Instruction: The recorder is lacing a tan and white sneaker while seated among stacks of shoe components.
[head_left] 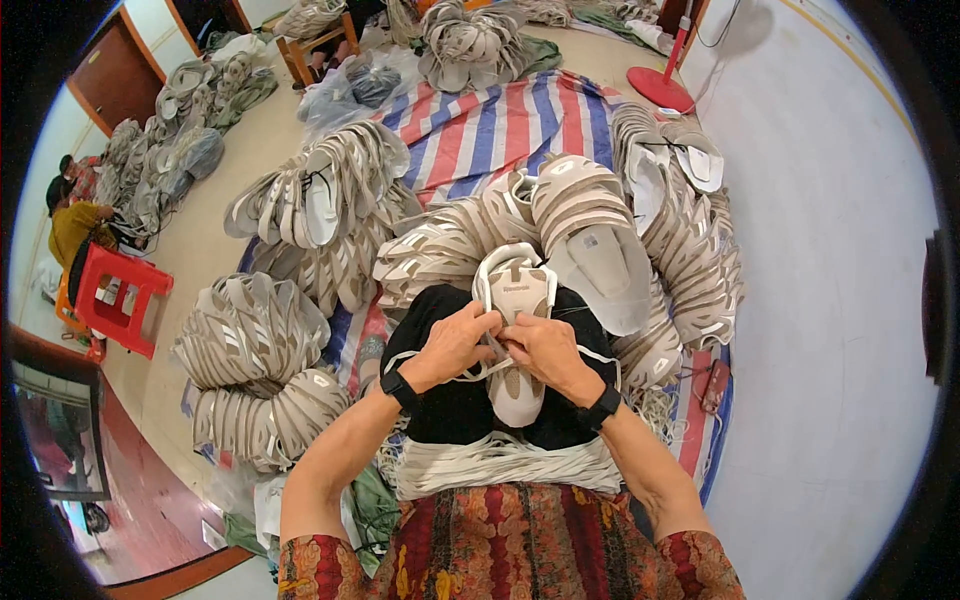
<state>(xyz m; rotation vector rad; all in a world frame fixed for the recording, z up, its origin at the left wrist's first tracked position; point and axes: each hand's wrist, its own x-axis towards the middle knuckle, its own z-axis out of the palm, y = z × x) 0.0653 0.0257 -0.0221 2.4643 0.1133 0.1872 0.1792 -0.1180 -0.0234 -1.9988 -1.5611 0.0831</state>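
Note:
A beige and white shoe upper (517, 402) lies on my black-clad lap, its toe toward me and its tongue pointing away. White shoelace (600, 358) runs through its middle, with loose ends looping out to both sides. My left hand (452, 348) is closed at the left eyelet edge, finger and thumb pinching the lace. Opposite it, my right hand (548, 350) is pinched on the lace at the right edge. The fingertips nearly meet over the upper and partly hide the lace. A thick bundle of white laces (510, 466) rests across my lap.
Stacked shoe uppers (255, 335) stand at the left, with more stacks (690, 255) at the right and just ahead. Beneath them spreads a striped sheet (490, 130). A red stool (122, 298) and a seated person (75, 225) are farther left; a white wall (820, 300) bounds the right.

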